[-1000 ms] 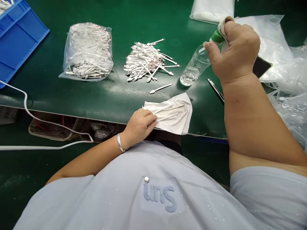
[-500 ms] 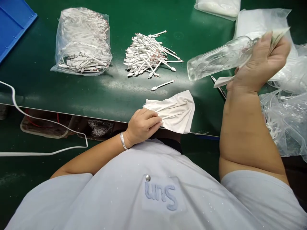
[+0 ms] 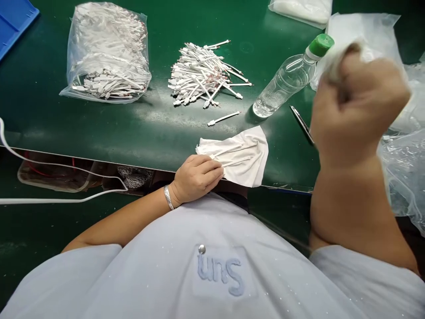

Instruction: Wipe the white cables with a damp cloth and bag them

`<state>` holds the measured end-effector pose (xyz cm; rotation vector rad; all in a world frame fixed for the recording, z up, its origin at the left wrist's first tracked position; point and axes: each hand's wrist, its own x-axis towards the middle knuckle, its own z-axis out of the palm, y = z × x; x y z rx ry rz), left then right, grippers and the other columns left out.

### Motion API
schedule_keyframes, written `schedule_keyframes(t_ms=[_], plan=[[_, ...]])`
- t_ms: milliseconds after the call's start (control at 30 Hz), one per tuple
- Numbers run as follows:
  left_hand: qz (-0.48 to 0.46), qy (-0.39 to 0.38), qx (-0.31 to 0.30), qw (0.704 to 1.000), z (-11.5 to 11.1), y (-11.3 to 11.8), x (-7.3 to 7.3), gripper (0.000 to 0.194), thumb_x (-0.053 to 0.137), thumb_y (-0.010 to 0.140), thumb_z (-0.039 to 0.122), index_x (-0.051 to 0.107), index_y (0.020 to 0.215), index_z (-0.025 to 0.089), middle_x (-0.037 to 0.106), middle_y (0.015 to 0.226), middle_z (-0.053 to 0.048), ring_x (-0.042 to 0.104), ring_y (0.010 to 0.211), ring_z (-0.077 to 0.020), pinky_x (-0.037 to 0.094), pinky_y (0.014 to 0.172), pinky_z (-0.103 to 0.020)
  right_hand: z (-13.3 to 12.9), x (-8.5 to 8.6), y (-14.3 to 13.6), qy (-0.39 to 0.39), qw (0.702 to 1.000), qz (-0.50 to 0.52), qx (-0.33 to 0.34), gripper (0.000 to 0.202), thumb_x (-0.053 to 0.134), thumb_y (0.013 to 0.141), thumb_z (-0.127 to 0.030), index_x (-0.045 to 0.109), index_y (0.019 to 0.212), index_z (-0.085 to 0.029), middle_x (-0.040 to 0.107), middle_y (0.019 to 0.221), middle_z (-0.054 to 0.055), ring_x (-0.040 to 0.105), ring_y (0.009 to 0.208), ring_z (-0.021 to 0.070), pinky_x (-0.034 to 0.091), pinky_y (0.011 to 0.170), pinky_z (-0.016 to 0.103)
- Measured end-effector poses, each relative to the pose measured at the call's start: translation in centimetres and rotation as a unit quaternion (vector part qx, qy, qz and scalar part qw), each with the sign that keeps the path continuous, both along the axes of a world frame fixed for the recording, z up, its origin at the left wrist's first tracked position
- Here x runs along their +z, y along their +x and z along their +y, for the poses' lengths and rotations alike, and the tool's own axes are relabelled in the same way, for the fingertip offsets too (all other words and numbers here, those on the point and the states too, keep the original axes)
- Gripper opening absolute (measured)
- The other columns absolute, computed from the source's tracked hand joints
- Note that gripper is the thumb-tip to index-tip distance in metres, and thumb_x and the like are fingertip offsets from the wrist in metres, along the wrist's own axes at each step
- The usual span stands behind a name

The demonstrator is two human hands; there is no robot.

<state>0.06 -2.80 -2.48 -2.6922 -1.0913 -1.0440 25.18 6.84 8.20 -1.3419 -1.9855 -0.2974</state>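
At the table's near edge, my left hand (image 3: 198,177) is closed, pinching the ends of a couple of short white cables (image 3: 237,160). These lie across a white cloth (image 3: 250,170) spread flat beneath them. My right hand (image 3: 360,102), raised at the right and blurred, is curled round a whitish cloth (image 3: 337,66). Just left of that hand is a clear plastic bottle (image 3: 282,84) with a green cap (image 3: 321,45); it stands on the table with a little liquid at its bottom. One single white cable (image 3: 224,118) lies beyond the spread cloth.
A loose pile of white cables (image 3: 202,75) sits mid-table, with a clear bag full of them (image 3: 108,53) to its left. A pen (image 3: 301,124) lies right of the bottle. Plastic bags (image 3: 403,159) crowd the right side. A blue tray (image 3: 15,22) shows top left; a white cord (image 3: 66,164) hangs at left.
The bottle, tilted in my right hand before, now stands on the table, released. My right hand keeps the whitish cloth and has turned into a fist. My left hand holds its place.
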Motion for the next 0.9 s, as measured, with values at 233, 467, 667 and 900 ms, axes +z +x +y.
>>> schedule_keyframes(t_ms=[233,467,667,900], plan=[[0.016,-0.06,0.009,0.998,-0.1,0.3,0.5,0.012,0.056,0.087,0.027,0.065,0.086,0.02,0.071,0.092,-0.002,0.055,0.079,-0.0158,0.041,0.07,-0.031,-11.2,-5.9,-5.9,-0.236,0.944,-0.213,0.089,0.034,0.042,0.09,-0.019,0.067,0.111,-0.022,0.055,0.068,0.002,0.043,0.061,0.0142,0.026,0.054,0.027],[0.002,-0.065,0.018,0.998,-0.2,0.7,0.9,0.007,0.058,0.086,0.021,0.063,0.084,0.019,0.071,0.087,-0.001,0.051,0.073,-0.0152,0.039,0.069,-0.032,-10.5,-7.2,-4.4,-0.244,0.936,-0.252,-0.013,0.037,0.04,0.089,-0.018,0.067,0.113,-0.02,0.058,0.069,0.005,0.045,0.062,0.0161,0.022,0.054,0.029],[-0.002,-0.053,0.013,0.999,-0.1,0.7,0.7,0.005,0.059,0.084,0.02,0.064,0.084,0.019,0.071,0.086,-0.001,0.05,0.071,-0.0147,0.039,0.066,-0.031,-10.5,-6.6,-4.8,-0.288,0.933,-0.206,-0.055,0.034,0.042,0.087,-0.019,0.068,0.108,-0.021,0.06,0.07,0.004,0.047,0.063,0.0153,0.022,0.053,0.028],[-0.005,-0.053,0.006,0.999,0.0,0.7,0.8,0.004,0.06,0.084,0.019,0.063,0.086,0.019,0.071,0.087,-0.001,0.053,0.072,-0.0145,0.04,0.067,-0.031,-10.7,-6.7,-5.5,-0.305,0.931,-0.195,-0.053,0.034,0.041,0.087,-0.019,0.069,0.106,-0.021,0.062,0.07,0.005,0.05,0.062,0.0154,0.022,0.053,0.029]])
